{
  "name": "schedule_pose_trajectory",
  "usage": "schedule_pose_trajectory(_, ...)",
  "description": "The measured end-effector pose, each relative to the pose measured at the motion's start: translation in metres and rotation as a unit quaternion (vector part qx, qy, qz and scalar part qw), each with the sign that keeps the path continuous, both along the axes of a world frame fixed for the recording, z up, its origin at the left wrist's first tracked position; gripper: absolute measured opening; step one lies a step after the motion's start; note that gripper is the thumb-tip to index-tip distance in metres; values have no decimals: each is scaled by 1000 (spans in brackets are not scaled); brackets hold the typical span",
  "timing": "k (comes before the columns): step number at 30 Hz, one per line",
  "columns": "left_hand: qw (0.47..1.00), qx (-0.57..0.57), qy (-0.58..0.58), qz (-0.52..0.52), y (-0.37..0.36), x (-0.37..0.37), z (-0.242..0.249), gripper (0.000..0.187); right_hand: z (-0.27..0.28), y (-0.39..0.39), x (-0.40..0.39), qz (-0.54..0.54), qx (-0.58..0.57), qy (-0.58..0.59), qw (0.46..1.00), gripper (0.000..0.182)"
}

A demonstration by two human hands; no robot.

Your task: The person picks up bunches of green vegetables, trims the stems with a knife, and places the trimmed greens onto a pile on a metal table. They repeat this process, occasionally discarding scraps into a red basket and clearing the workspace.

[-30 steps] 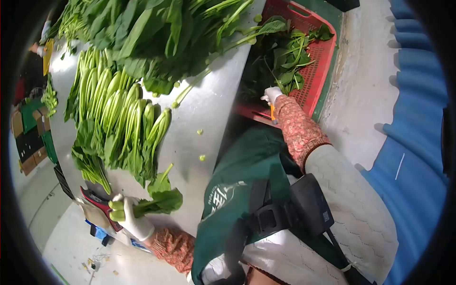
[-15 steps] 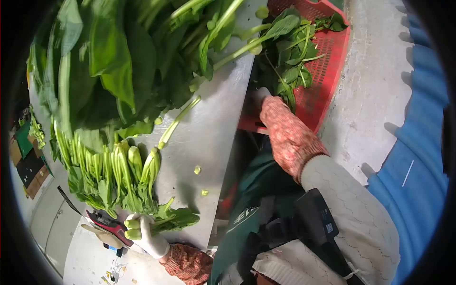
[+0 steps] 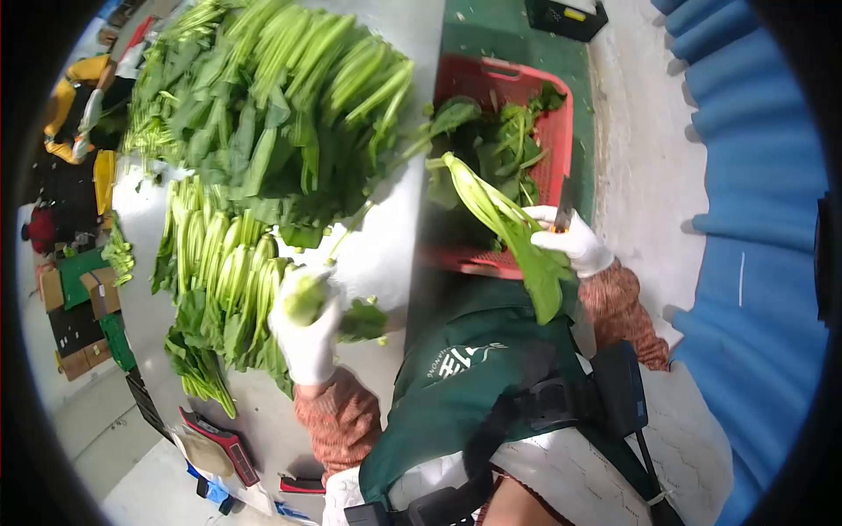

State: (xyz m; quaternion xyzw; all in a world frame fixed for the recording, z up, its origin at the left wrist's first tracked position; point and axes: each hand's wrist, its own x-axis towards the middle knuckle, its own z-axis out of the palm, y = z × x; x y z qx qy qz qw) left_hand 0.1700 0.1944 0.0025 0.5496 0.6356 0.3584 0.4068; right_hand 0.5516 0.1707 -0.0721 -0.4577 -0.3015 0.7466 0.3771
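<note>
My left hand, in a white glove, is closed around a bunch of green stems at the near edge of the row of greens on the metal table. My right hand, also gloved, is raised at the near right corner of the red crate. It holds a leafy green stalk with a pale cut end pointing up and left, and a small knife with an orange part sticks up from the same grip. Loose leaves lie in the crate.
A large pile of greens covers the table's far part. A black crate stands on the floor at the top right. Blue sheeting hangs at the right. A person in yellow is at the far left.
My right hand has come up out of the red crate with a leafy stalk. My left hand has moved up and right to the row's near end. The view has shifted.
</note>
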Motion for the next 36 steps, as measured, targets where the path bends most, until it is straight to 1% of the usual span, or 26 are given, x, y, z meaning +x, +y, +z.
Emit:
schedule_pose_trajectory(2, 993, -44, -105, -18, 15, 36, 6, 30, 24, 2, -30, -17, 33, 55, 998, 48)
schedule_pose_trajectory(3, 981, -58, -185, -19, 22, 56, 10, 30, 21, 2, -44, -21, 65, 48, 996, 50)
schedule_pose_trajectory(4, 961, -73, -265, -22, 26, 70, 14, 30, 35, 2, -59, -18, 82, 52, 995, 45)
schedule_pose_trajectory(6, 966, -90, -231, -79, 31, 74, 18, 31, 32, -4, -87, 1, 209, -58, 976, 43)
schedule_pose_trajectory(7, 944, -99, -305, -76, 32, 76, 15, 33, 45, -6, -96, 9, 212, -75, 974, 43)
schedule_pose_trajectory(8, 950, -85, -290, -74, 31, 75, 18, 33, 45, -9, -97, 36, 257, -108, 960, 40)
schedule_pose_trajectory(10, 960, -62, -261, -75, 28, 72, 24, 33, 57, -5, -87, 109, 306, -231, 917, 37)
schedule_pose_trajectory(11, 965, -72, -240, -83, 27, 68, 30, 34, 51, -1, -86, 24, 347, -199, 916, 36)
schedule_pose_trajectory(12, 981, -17, -162, -110, 26, 64, 32, 32, 43, 4, -89, -77, 373, -228, 896, 36)
schedule_pose_trajectory(14, 976, -30, -175, -129, 23, 64, 31, 29, 49, 14, -76, -77, 408, -372, 830, 41)
schedule_pose_trajectory(15, 978, -18, -141, -152, 21, 65, 32, 29, 57, 17, -75, -70, 435, -405, 801, 43)
schedule_pose_trajectory(16, 972, -65, -162, -157, 17, 69, 37, 29, 67, 21, -76, -62, 460, -437, 771, 45)
schedule_pose_trajectory(17, 969, -44, -148, -194, 15, 69, 36, 30, 74, 23, -78, -62, 468, -451, 757, 47)
schedule_pose_trajectory(18, 964, -22, -134, -229, 14, 68, 34, 31, 79, 24, -78, -44, 457, -457, 762, 49)
schedule_pose_trajectory(20, 959, -41, -148, -238, 10, 68, 31, 32, 82, 26, -79, -43, 449, -434, 780, 34)
schedule_pose_trajectory(22, 953, -46, -160, -252, 9, 68, 32, 34, 59, 29, -69, -35, 385, -466, 796, 32)
schedule_pose_trajectory(23, 957, -91, -146, -233, 9, 72, 35, 37, 47, 32, -62, -29, 354, -481, 802, 31)
schedule_pose_trajectory(24, 957, -79, -144, -240, 8, 72, 31, 36, 40, 35, -55, -31, 299, -514, 803, 27)
schedule_pose_trajectory(26, 957, -53, -140, -249, 11, 71, 20, 36, 16, 36, -38, -23, 232, -518, 823, 31)
schedule_pose_trajectory(27, 963, -35, -131, -231, 11, 74, 19, 32, 26, 34, -36, -39, 177, -346, 921, 25)
schedule_pose_trajectory(30, 974, 37, -23, -223, 11, 87, 13, 29, 72, 23, -57, -38, 224, -160, 961, 23)
schedule_pose_trajectory(31, 963, 100, 5, -248, 12, 89, 8, 30, 78, 22, -62, -12, 269, -197, 943, 23)
schedule_pose_trajectory(32, 962, 123, 5, -243, 12, 93, 6, 32, 80, 22, -69, -15, 316, -214, 924, 22)
schedule_pose_trajectory(34, 959, 170, 7, -226, 12, 97, 4, 35, 89, 20, -78, -51, 330, -211, 919, 19)
schedule_pose_trajectory(35, 951, 222, 25, -214, 13, 96, 8, 41, 94, 19, -78, -43, 341, -202, 917, 19)
schedule_pose_trajectory(36, 964, 159, -20, -214, 11, 95, 13, 43, 100, 17, -77, -31, 353, -191, 916, 18)
